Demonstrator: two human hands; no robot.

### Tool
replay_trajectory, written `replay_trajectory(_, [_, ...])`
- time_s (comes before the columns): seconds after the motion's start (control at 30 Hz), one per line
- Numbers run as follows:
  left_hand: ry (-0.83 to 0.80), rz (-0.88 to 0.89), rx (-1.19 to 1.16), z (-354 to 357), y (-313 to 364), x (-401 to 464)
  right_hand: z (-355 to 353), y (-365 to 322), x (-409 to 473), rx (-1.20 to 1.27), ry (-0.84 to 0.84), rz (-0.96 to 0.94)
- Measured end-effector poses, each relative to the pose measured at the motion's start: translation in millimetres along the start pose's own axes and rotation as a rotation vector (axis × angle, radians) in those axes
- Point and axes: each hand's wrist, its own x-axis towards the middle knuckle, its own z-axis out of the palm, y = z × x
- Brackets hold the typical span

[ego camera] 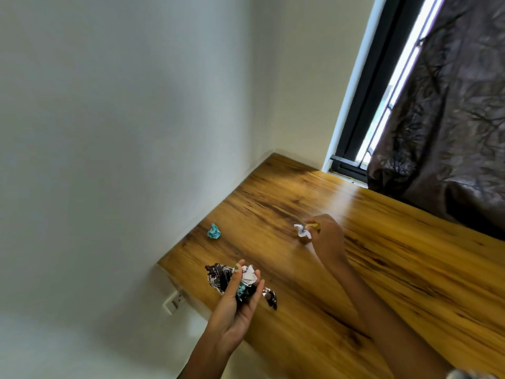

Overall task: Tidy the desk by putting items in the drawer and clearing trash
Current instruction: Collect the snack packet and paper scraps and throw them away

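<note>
Trash fills the left hand (237,295), which is held palm up at the near left edge of the wooden desk (396,269), its thumb and fingers curled around a bundle of crumpled foil wrapper (218,277), white paper (250,276) and a bit of teal paper. Farther in, the right hand (326,236) reaches over the desk top and pinches a small crumpled white scrap (302,231) together with something yellowish at its fingertips; motion blur hides the finer detail. To the left of that hand, well apart from it, a crumpled teal paper ball (214,231) lies on the desk near the white wall (123,119). Beyond, a dark curtain (451,119) hangs beside the window (382,91).
</note>
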Motion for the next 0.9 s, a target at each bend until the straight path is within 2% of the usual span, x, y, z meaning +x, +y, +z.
replay_trajectory(0.1, [-0.001, 0.013, -0.023, -3, 7, 0, 14, 4, 9, -0.099, -0.066, -0.045])
replay_trajectory(0.27, [-0.004, 0.007, -0.043, -4, 10, 1, 30, 19, -2, -0.279, -0.304, -0.145])
replay_trajectory(0.4, [0.012, -0.006, -0.022, -2, 3, 4, 29, 26, -18, -0.369, -0.264, -0.289])
replay_trajectory(0.47, [0.017, -0.012, -0.001, 0, -1, 7, 25, 25, -20, -0.309, -0.254, -0.281])
replay_trajectory(0.57, [0.013, -0.016, 0.015, 4, -6, 12, 16, 5, -23, -0.037, -0.212, -0.181])
replay_trajectory(0.7, [0.033, -0.023, 0.058, 8, -12, 17, 10, -45, -50, 0.27, -0.153, -0.249])
replay_trajectory(0.8, [0.023, -0.03, 0.072, 14, -17, 18, 11, -71, -75, 0.314, -0.244, -0.371])
replay_trajectory(0.9, [0.01, -0.009, 0.056, 19, -19, 17, 20, -79, -91, 0.195, -0.297, -0.455])
